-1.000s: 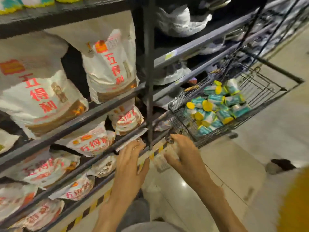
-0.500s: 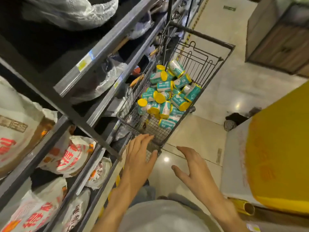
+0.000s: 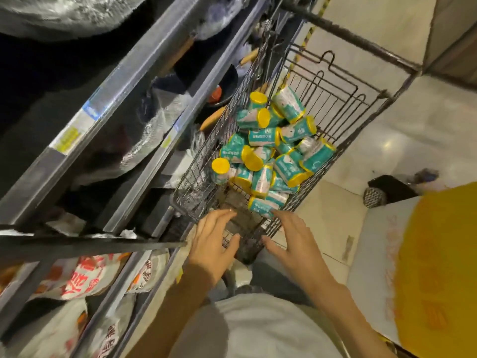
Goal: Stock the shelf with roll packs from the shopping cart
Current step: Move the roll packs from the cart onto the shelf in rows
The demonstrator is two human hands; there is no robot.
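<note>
Shop aisle with a pale tiled floor (image 3: 402,140), dark metal shelf (image 3: 144,81) running down the left. The wire shopping cart (image 3: 343,151) sits right beside it, roll packs (image 3: 271,151) heaped inside. Left hand (image 3: 211,244) and right hand (image 3: 296,244) hover at the near rim, fingers spread, holding nothing. I'd grab the closest pack (image 3: 263,205) first, around its middle

Wire shopping cart (image 3: 343,104) on tiled floor (image 3: 413,140), teal-and-yellow roll packs (image 3: 271,151) heaped inside.
</note>
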